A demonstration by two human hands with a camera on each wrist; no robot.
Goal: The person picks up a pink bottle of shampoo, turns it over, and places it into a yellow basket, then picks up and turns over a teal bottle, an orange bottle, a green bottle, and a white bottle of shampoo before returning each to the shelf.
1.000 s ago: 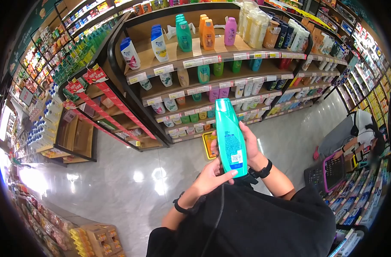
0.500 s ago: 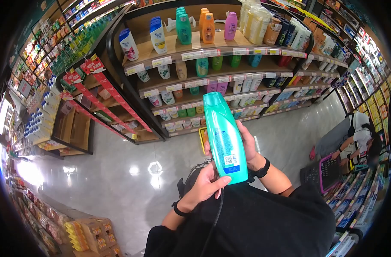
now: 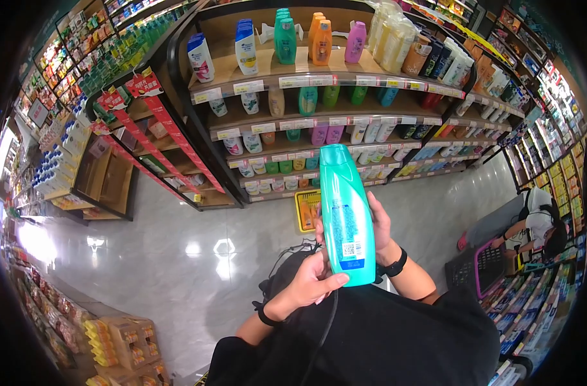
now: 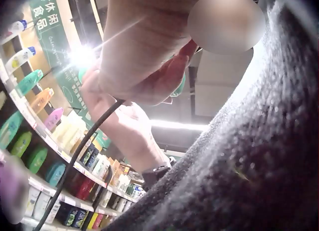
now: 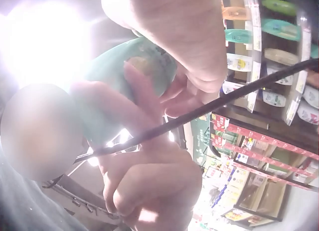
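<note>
Retail shelving (image 3: 222,64) with tiers of toiletries spans the 12 o'clock side of the head view, above a glossy grey floor (image 3: 177,276). On its top tier, from about 11 to 12 o'clock, stand white bottles with blue caps (image 3: 247,55), teal bottles (image 3: 285,42), orange bottles (image 3: 321,44) and a pink bottle (image 3: 355,42). Near the centre, a teal shampoo bottle (image 3: 346,215) is held up in both hands, its cap toward 12 o'clock, its base toward 6 and its printed label with a square code facing the head camera. At its 7 o'clock corner the left hand (image 3: 308,282) grips the base, thumb laid across the front; at 3 o'clock the right hand (image 3: 381,225) closes round the side, with part of its fingers hidden behind the bottle. Both wrists wear dark bands. Just past the bottle's 9 o'clock edge, a yellow basket (image 3: 298,212) sits on the floor with orange items inside. Farther out, at 3 o'clock, another person (image 3: 536,209) bends over a dark basket with a pink rim (image 3: 478,273). Glare washes out much of the right wrist view.
</note>
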